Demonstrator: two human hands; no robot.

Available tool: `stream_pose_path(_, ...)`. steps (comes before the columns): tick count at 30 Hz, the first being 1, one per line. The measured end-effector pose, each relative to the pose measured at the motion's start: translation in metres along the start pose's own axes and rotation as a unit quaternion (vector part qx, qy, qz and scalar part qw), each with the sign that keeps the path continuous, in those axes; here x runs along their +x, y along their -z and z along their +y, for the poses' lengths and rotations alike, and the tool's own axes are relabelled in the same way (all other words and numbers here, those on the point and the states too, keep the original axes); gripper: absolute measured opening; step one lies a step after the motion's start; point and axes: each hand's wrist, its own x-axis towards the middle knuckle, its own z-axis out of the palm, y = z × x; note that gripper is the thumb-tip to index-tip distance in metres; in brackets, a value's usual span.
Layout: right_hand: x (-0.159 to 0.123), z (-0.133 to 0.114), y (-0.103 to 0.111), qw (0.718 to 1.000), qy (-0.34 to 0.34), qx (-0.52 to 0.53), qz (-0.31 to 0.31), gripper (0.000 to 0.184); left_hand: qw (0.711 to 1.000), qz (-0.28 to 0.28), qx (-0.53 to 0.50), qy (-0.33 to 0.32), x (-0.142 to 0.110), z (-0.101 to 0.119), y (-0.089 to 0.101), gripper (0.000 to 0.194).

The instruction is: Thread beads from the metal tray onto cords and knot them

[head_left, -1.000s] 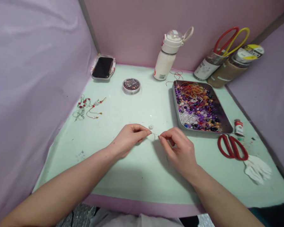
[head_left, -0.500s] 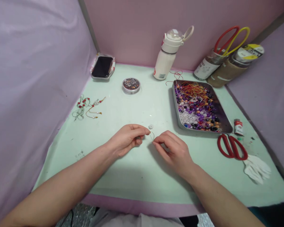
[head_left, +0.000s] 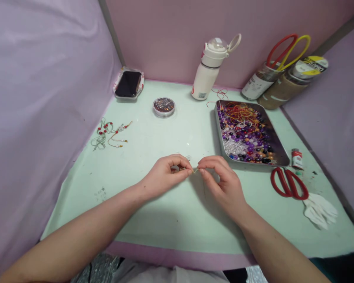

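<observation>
Between my two hands runs a thin yellowish cord (head_left: 195,171), with a short stretch showing at the fingertips. My left hand (head_left: 171,172) pinches it between thumb and forefinger, and a small loop of cord shows by its fingers. My right hand (head_left: 220,181) pinches the cord close by, and a loose end hangs down below that hand. Just beyond the fingertips a small clear flower-like piece (head_left: 188,157) lies on the table, partly hidden by my left hand.
A metal tray (head_left: 220,135) of beads and tangled cords sits at right. Beside it lie red-handled scissors (head_left: 292,184), a white glove (head_left: 320,210) and a small red-and-white bottle (head_left: 297,158). A bottle (head_left: 205,74), round case (head_left: 164,107), phone (head_left: 128,83) and beaded cord (head_left: 106,131) are farther back.
My left hand has turned and shifted slightly right. My right hand has moved up and right; the cord's loose end now dangles beneath it.
</observation>
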Motion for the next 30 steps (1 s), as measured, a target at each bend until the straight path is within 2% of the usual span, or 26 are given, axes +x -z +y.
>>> stream_pose_path(5,0.002,-0.001,0.001,0.993,-0.093,0.044,-0.061,0.013,0.999,-0.002,0.007,-0.037,-0.001,-0.004,0.001,0.009)
stream_pose_path(9,0.003,-0.005,0.002,0.984,-0.136,0.074,-0.084,0.016,0.997,0.010,0.013,-0.070,0.000,-0.009,0.002,0.010)
stream_pose_path(16,0.004,-0.007,0.003,0.977,-0.162,0.107,-0.089,0.019,0.998,0.024,0.014,-0.061,0.002,-0.012,0.001,0.009)
stream_pose_path(30,0.004,-0.004,0.001,0.961,-0.208,0.145,-0.113,0.019,0.999,0.016,0.020,-0.047,0.001,-0.007,-0.002,0.008)
